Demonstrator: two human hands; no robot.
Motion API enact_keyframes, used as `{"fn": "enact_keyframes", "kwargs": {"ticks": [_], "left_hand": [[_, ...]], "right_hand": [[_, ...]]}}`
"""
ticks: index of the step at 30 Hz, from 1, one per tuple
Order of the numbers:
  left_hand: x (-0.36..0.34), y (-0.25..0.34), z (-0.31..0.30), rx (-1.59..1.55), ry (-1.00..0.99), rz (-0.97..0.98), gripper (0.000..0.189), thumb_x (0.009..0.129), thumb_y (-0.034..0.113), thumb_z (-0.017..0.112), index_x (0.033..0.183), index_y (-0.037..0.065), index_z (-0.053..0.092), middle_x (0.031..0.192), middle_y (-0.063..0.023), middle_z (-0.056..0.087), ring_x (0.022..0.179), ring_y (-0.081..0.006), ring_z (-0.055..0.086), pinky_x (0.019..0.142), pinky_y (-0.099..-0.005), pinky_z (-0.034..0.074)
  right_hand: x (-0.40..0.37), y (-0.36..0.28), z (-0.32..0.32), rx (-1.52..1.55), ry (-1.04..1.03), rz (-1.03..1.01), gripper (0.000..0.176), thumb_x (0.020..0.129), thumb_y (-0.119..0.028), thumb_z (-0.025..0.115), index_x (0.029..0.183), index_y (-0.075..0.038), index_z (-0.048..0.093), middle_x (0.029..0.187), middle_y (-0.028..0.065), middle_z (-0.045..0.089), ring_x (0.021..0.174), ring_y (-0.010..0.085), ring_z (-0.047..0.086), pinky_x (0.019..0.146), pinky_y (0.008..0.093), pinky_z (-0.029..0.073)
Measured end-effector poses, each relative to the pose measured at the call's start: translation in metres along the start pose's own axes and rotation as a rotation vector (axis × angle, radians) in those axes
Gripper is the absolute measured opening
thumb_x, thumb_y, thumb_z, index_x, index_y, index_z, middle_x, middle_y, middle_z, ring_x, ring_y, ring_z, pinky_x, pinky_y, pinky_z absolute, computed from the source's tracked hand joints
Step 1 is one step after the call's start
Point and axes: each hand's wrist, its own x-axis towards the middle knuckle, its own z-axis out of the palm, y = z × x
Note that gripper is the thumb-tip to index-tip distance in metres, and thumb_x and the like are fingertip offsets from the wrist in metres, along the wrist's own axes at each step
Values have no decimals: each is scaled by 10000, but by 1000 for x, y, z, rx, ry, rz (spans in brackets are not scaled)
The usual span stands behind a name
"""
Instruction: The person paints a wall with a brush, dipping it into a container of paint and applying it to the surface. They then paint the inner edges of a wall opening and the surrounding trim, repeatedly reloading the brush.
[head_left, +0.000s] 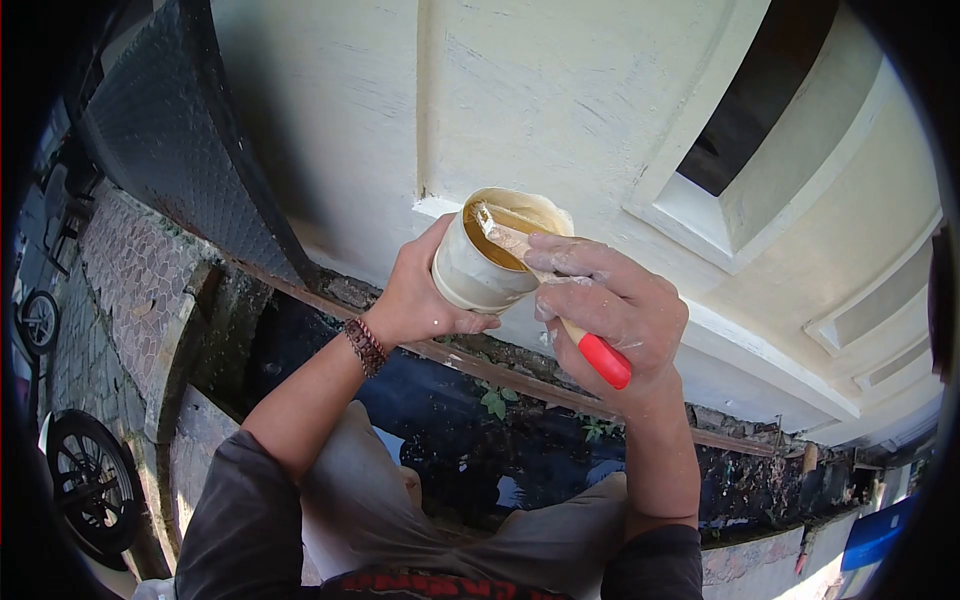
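In the head view my left hand (418,285) is wrapped round a whitish paint can (475,275), which is tilted with its mouth toward me. Yellowish-brown colour shows on the inside of the can. My right hand (625,305) grips a paintbrush (515,240) by its wooden handle, whose red end sticks out below the palm. White paint coats the brush's head, which is at the can's mouth. Pale smears mark the right fingers. The can's bottom and how much paint it holds are hidden.
Ahead stands a cream wall (540,100) with a recessed opening (760,100) at upper right. A dark textured metal panel (190,140) rises at left. Below me runs a ditch of dark water (450,440). A motorcycle wheel (92,480) is at lower left.
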Motion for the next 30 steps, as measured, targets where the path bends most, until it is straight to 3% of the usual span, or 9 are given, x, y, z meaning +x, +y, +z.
{"fn": "enact_keyframes", "kwargs": {"ticks": [1, 3, 7, 9, 10, 12, 17, 20, 30], "left_hand": [[0, 1, -1, 1, 5, -14, 948, 549, 215, 957, 1339, 17, 473, 1233, -109, 638, 1139, -192, 613, 1009, -350, 479], [-1, 2, 0, -10, 5, -13, 943, 548, 214, 957, 1334, 16, 475, 1231, -110, 639, 1138, -193, 614, 1008, -350, 479], [0, 2, 5, 0, 23, -27, 935, 534, 213, 958, 1319, 18, 490, 1206, -113, 654, 1122, -208, 633, 988, -358, 492], [-1, -3, 7, 57, 0, -19, 920, 514, 201, 953, 1299, 25, 506, 1183, -116, 662, 1112, -221, 641, 983, -359, 494], [-1, -2, 9, 47, -19, -40, 910, 501, 167, 945, 1290, 26, 512, 1183, -118, 661, 1107, -223, 643, 979, -357, 495], [-1, 2, 11, 94, -36, -40, 908, 485, 136, 941, 1282, 30, 520, 1179, -112, 663, 1098, -217, 645, 975, -351, 496], [-1, 0, 15, 84, -55, -31, 896, 477, 132, 949, 1268, 26, 541, 1156, -103, 678, 1082, -202, 652, 970, -345, 498], [-1, 1, 16, 112, -69, 4, 894, 468, 128, 950, 1259, 28, 547, 1150, -102, 683, 1075, -200, 657, 968, -345, 502], [3, 1, 19, 104, -81, -16, 895, 469, 140, 962, 1253, 29, 545, 1134, -108, 688, 1056, -208, 664, 951, -347, 510]], "right_hand": [[0, -1, 1, -1, 1, -3, 228, 674, -75, 746, 883, -90, 656, 1054, 117, 671, 911, 290, 700, 688, 361, 581], [2, -4, 3, -2, 38, 36, 269, 591, 108, 700, 783, -78, 663, 980, 127, 719, 956, 282, 728, 727, 314, 604], [6, -1, -2, -72, 61, 49, 248, 612, 105, 717, 759, -80, 640, 947, 125, 718, 931, 274, 730, 711, 308, 596], [8, 10, -19, 218, 8, 329, 251, 625, 89, 760, 733, -78, 607, 903, 106, 718, 907, 236, 729, 717, 306, 577], [7, 13, -28, 169, 13, 322, 251, 625, 89, 760, 733, -78, 607, 903, 106, 718, 907, 236, 729, 717, 306, 577], [6, 20, -37, 627, -45, 711, 285, 638, 65, 804, 749, -82, 586, 879, 75, 717, 900, 201, 720, 746, 304, 554], [-1, 38, -28, 810, -72, 714, 344, 643, 24, 853, 815, -92, 578, 841, 53, 704, 916, 200, 717, 771, 320, 557], [-4, 41, -25, 973, -72, 826, 360, 648, 33, 851, 828, -96, 567, 837, 65, 698, 919, 196, 715, 758, 317, 571], [-6, 35, -35, 920, -113, 813, 309, 666, 24, 837, 820, -74, 588, 871, 63, 700, 915, 175, 686, 804, 312, 544]]}}
